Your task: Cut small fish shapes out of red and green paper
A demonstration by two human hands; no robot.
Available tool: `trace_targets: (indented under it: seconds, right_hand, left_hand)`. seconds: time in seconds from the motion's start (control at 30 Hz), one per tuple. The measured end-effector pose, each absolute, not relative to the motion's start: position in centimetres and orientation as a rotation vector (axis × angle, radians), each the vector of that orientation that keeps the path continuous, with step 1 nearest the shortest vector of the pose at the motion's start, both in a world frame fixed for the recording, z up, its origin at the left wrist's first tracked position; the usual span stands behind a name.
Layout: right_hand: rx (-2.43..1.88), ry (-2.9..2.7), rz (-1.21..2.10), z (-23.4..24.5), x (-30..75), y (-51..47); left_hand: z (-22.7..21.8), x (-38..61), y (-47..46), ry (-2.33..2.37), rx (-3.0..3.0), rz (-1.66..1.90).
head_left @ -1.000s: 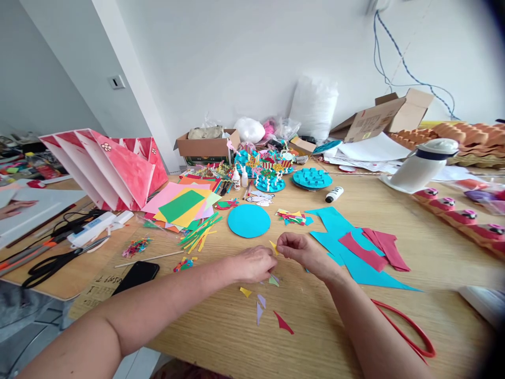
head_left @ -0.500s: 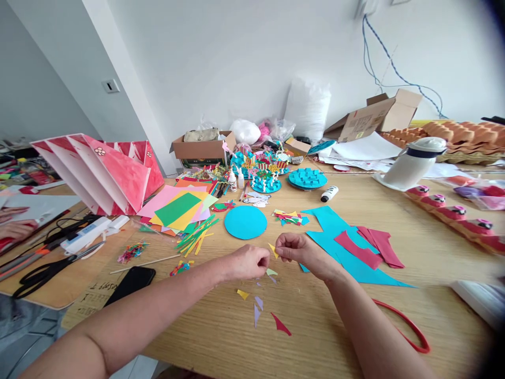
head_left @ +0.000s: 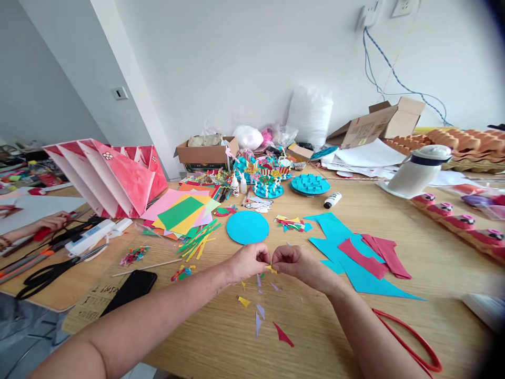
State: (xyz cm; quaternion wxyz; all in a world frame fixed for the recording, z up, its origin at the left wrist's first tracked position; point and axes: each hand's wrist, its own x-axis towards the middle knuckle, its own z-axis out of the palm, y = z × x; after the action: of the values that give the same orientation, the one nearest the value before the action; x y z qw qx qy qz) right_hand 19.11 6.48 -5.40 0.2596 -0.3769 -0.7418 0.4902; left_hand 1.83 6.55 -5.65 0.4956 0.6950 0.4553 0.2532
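Fingertips of my left hand (head_left: 254, 261) and my right hand (head_left: 291, 262) meet in a pinch over the table. Between them is a small yellow paper scrap (head_left: 270, 269), with both hands closed on it. Just beyond lies a round blue paper disc (head_left: 248, 227). Below the hands are scattered paper scraps: a yellow piece (head_left: 243, 301), a lilac sliver (head_left: 258, 324) and a red piece (head_left: 283, 334). A little pile of cut coloured scraps (head_left: 292, 223) sits right of the disc. Cut blue paper (head_left: 366, 276) with red paper offcuts (head_left: 361, 257) lies to the right.
Left are green and yellow strips (head_left: 199, 239), stacked coloured sheets (head_left: 181, 215), a black phone (head_left: 132, 289) and scissors (head_left: 47, 273). Glue bottles (head_left: 235, 185) and blue crafts stand behind. A red ring (head_left: 410, 337) lies front right. Another person's hand (head_left: 53, 221) is at far left.
My left hand has come to the yellow scrap, which only my right hand held before. A pale green scrap under the hands is no longer visible there. The view has shifted slightly.
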Motion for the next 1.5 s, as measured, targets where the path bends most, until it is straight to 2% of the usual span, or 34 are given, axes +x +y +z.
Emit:
trace_targets:
  seconds: [0.4,0.6,0.77,1.1,1.33,1.5]
  right_hand:
    - [-1.153,-2.045,1.119,-5.5,19.2,6.7]
    - [-1.153,-2.052,1.094,-5.1,19.1,6.4]
    - [-1.147,-2.06,1.137,-5.3,19.0,6.6]
    - [-1.085,-2.195,1.278,-5.2,18.7,5.9]
    - [-1.328,-2.056,0.823,-5.6,18.7,7.0]
    - [-1.347,-2.084,0.692,-6.0,18.5,7.0]
  left_hand:
    - [-4.8,1.5,7.1,1.193,1.669,0.731]
    - [-4.5,1.4,7.1,1.176,1.791,0.58]
    - [-4.9,1.6,7.1,1.221,1.856,0.501]
    - [-3.1,-1.2,8.6,1.285,1.815,0.57]
    - [-1.7,1.0,10.2,1.269,1.794,0.595]
    - [-1.7,2.6,12.5,1.26,1.873,0.561]
